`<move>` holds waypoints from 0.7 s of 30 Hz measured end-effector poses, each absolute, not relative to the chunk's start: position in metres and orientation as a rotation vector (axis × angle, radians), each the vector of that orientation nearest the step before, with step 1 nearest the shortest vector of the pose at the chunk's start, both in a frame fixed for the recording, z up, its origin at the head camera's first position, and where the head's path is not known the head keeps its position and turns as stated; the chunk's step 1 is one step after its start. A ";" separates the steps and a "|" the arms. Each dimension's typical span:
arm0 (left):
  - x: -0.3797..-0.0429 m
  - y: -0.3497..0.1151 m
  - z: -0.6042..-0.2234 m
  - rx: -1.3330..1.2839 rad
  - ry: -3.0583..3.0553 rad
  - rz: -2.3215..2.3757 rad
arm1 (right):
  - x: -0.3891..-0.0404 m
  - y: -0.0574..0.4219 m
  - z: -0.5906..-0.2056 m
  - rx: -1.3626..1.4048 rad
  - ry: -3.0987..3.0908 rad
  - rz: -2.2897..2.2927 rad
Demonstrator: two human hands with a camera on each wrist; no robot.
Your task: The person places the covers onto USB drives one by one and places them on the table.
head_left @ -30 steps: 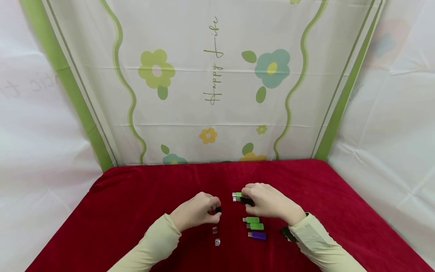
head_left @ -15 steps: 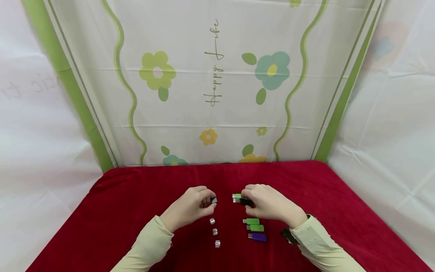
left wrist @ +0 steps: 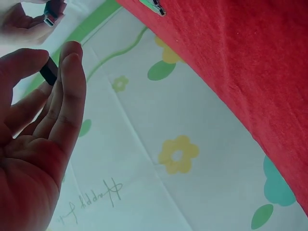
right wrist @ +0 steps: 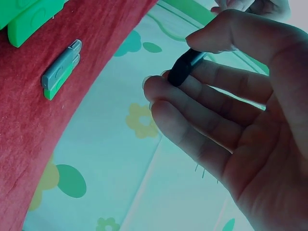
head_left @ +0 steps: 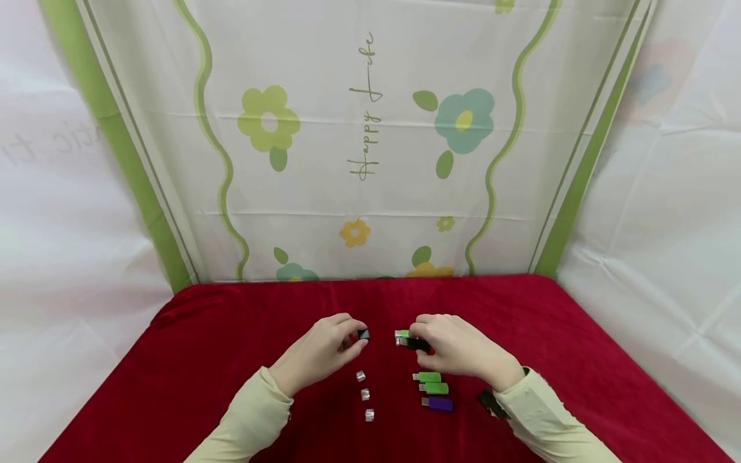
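In the head view my left hand (head_left: 321, 350) pinches a small black cap (head_left: 363, 334) between thumb and fingers, above the red cloth. The left wrist view shows that black cap (left wrist: 48, 72) from the side. My right hand (head_left: 460, 346) holds a black USB stick (head_left: 418, 344), and its metal plug (left wrist: 49, 20) is bare in the left wrist view. A gap separates the two hands. Just beyond the right fingers lie a green USB stick (right wrist: 57, 88) and a grey USB stick (right wrist: 60, 67), side by side with clear ends.
Three small clear caps (head_left: 365, 393) lie in a column near the left hand. To their right are two green USB sticks (head_left: 435, 388) and a purple one (head_left: 441, 404), plugs facing left. A dark object (head_left: 491, 404) is partly hidden by the right sleeve. A patterned curtain (head_left: 370, 193) closes the back.
My left hand has moved left and slightly away from me with the black cap, uncovering a third clear cap on the cloth. The right hand has hardly moved.
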State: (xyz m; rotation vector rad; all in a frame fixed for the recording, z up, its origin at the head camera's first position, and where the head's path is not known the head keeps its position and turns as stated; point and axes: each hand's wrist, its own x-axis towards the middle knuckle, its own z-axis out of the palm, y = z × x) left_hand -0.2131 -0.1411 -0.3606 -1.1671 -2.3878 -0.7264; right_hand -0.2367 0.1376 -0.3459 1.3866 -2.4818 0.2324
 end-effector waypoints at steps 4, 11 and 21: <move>-0.211 -0.141 -0.360 -1.165 -2.397 -0.725 | -0.236 0.137 -0.346 1.389 -2.489 0.246; -0.212 -0.139 -0.363 -1.167 -2.398 -0.677 | -0.233 0.135 -0.346 1.394 -2.457 0.240; -0.210 -0.135 -0.362 -1.133 -2.424 -0.603 | -0.234 0.134 -0.346 1.402 -2.422 0.238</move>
